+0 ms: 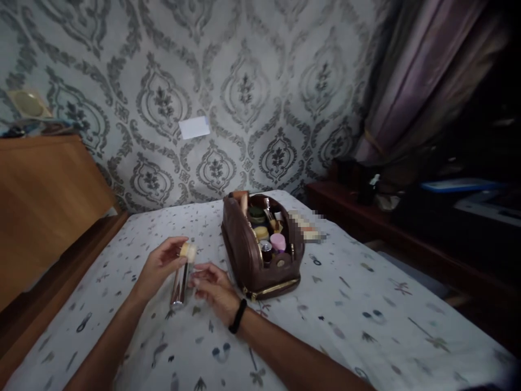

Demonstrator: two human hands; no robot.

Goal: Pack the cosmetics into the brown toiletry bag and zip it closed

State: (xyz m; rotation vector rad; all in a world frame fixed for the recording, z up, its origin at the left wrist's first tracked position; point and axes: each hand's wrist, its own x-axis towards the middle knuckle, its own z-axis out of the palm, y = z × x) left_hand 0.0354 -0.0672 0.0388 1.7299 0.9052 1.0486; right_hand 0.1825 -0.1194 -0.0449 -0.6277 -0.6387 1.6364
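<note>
My left hand (165, 263) is closed around the upper part of a shiny metallic tube (179, 288) with a pale yellow top. The tube leans slightly over the bed, its silver end pointing down towards me. My right hand (215, 288), wearing a black wristband, is just right of the tube. Its fingers are loosely curved and apart; whether the fingertips touch the tube I cannot tell. Beyond and to the right stands a brown toiletry bag (244, 247), unzipped wide. Inside it are several cosmetic items, among them a pink rounded one (278, 242) and a yellow-lidded jar (261, 233).
The bed (325, 336) carries a white patterned sheet. A blurred-out flat item (307, 227) lies right of the bag. A wooden board (49, 201) borders the left side. At right is a dark red ledge (337, 201) with objects on it, below a mauve curtain (419, 76).
</note>
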